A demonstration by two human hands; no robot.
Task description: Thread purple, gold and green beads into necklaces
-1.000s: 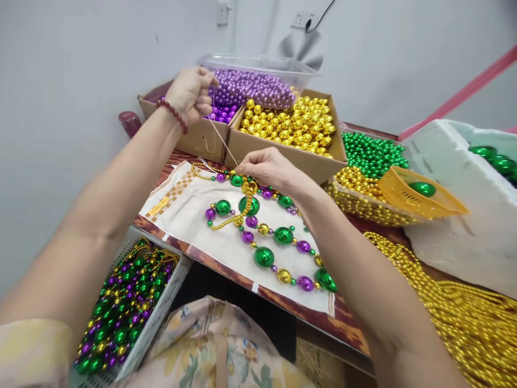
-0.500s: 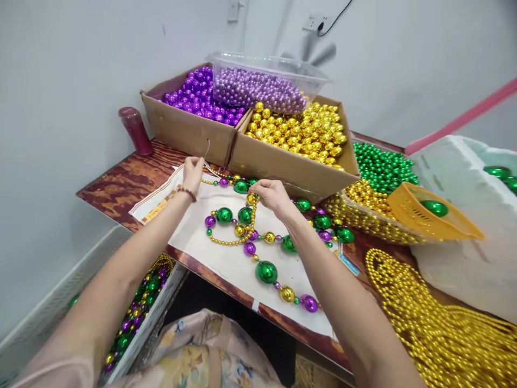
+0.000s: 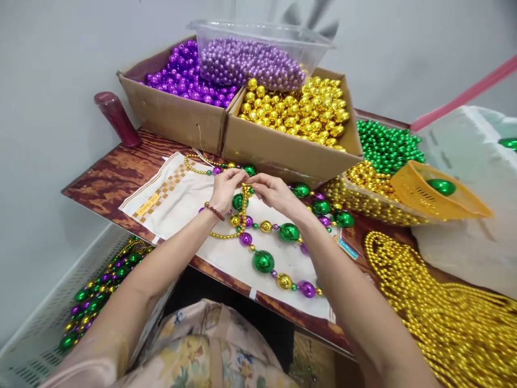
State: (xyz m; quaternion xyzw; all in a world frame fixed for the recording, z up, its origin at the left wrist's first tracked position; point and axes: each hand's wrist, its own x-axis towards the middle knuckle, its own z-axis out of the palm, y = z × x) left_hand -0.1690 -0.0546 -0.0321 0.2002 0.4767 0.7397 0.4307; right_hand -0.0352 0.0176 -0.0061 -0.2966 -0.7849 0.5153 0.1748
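A bead necklace point(image 3: 263, 262) with large green, purple and gold beads lies looped over a white cloth point(image 3: 173, 186). Its small gold beads hang in a strand from the fingertips of my right hand point(image 3: 277, 198), which is closed in a pinch on the strand's upper part. My left hand point(image 3: 226, 191), wearing a dark red bead bracelet point(image 3: 214, 210), is pinched too, fingertips meeting those of the right. What the left fingers grip is too small to make out. Behind my left hand, more of the small gold beads curve across the cloth near the boxes.
Cardboard boxes hold purple beads point(image 3: 177, 70) and gold beads point(image 3: 294, 113), with a clear tub point(image 3: 258, 32) on top. At the right are green beads point(image 3: 390, 148), an orange basket point(image 3: 464, 196) and gold strands point(image 3: 436, 318). A red bottle point(image 3: 119, 121) stands left; a white crate point(image 3: 36, 323) sits below.
My left hand has moved right and slightly down, from near the box to my right hand's fingertips. My right hand stays at the gold strand. The view has shifted a little.
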